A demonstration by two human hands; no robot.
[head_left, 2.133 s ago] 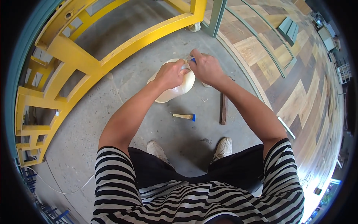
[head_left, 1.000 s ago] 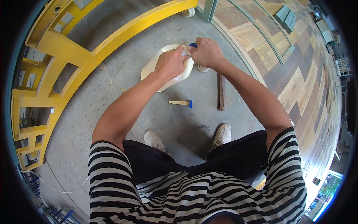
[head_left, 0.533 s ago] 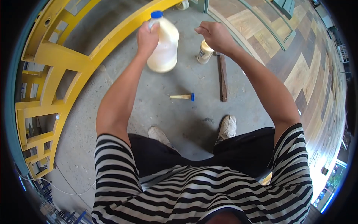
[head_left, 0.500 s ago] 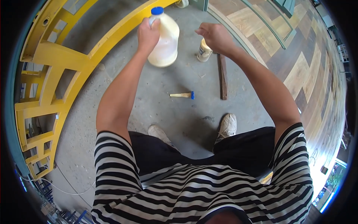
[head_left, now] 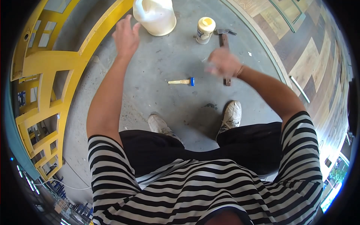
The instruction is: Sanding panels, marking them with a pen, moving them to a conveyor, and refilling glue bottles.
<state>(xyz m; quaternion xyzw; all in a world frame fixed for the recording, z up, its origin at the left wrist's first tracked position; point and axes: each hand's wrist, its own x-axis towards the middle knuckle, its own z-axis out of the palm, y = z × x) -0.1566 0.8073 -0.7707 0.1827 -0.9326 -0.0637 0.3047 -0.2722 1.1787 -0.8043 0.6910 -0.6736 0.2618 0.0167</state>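
A large white plastic jug (head_left: 155, 15) stands on the concrete floor at the top of the head view. My left hand (head_left: 125, 36) hovers just left of it with fingers spread, not touching it and holding nothing. My right hand (head_left: 223, 62) is blurred by motion above the floor, over a hammer (head_left: 225, 39) with a wooden handle; its fingers look curled, but I cannot tell whether anything is in them. A small cream bottle (head_left: 204, 30) stands between the jug and the hammer. A small brush (head_left: 182, 81) with a blue ferrule lies nearer my feet.
A yellow painted metal frame (head_left: 56, 71) runs along the left. Patterned wood flooring panels (head_left: 315, 63) lie on the right behind a metal strip. My two shoes (head_left: 230, 114) rest on the concrete below the brush.
The jug that my left hand held up is now set down on the floor and released. My right hand has swung back toward me and is blurred.
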